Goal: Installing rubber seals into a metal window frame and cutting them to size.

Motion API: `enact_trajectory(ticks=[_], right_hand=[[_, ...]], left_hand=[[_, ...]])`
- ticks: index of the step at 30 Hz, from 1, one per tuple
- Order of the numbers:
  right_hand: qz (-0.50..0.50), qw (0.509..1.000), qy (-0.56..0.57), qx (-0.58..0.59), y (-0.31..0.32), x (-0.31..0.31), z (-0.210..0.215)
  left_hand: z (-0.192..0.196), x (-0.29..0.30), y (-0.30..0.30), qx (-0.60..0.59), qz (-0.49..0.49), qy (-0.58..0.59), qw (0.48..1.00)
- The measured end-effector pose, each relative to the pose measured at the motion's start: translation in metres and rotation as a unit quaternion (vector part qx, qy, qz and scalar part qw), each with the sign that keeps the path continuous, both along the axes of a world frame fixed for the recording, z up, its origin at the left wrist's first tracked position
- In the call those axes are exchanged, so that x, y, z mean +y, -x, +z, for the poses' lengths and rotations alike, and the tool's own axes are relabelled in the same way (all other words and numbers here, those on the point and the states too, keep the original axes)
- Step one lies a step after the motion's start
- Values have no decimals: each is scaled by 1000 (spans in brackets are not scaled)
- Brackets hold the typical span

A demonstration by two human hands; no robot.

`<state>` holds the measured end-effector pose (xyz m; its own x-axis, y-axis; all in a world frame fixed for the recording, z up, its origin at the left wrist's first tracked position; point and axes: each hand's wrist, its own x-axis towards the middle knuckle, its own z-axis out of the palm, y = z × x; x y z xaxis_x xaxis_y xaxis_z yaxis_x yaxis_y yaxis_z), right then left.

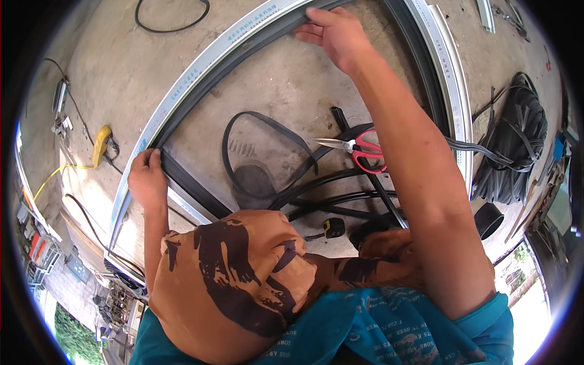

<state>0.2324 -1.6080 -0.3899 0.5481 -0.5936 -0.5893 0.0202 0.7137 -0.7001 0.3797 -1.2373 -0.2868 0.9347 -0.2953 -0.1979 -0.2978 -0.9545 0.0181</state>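
Observation:
A large frame of pale metal profile (201, 68) lies on the floor around my work area, with a dark rubber strip (226, 62) running along its inner side. My left hand (148, 180) grips the frame's near left corner, fingers over the edge. At the far side, my right hand (333, 35) has its fingertips closed on the dark strip; part of the grip is hidden. Scissors with red handles (366, 151) lie partly under my right forearm, their blades pointing left. Loose black strips (328, 179) cross the floor inside the frame.
To the right lies a big bundle of black rubber strip (514, 140), with a length leading to the frame. A tape measure (333, 227) rests near my legs. On the left are a yellow tool (102, 145) and cables. A black loop (172, 27) lies beyond the frame.

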Motion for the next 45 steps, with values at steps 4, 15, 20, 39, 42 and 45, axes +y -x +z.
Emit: enact_trajectory(ticks=[4,15,20,39,42,45], right_hand=[[32,999,41,13,-6,9,-6],[68,997,38,27,-13,37,-5],[103,995,-16,10,-21,51,2],[156,985,-42,-54,-39,102,-2],[150,984,-60,-74,-38,101,-6],[172,972,-124,-101,-39,99,-1]], left_hand=[[0,1,0,-46,-56,-46,996],[-17,8,6,-149,-189,-90,966],[-19,9,10,-157,-178,-115,965],[-20,6,5,-152,-192,-147,958],[-21,4,5,-153,-196,-149,957],[-22,9,4,-158,-191,-155,956]])
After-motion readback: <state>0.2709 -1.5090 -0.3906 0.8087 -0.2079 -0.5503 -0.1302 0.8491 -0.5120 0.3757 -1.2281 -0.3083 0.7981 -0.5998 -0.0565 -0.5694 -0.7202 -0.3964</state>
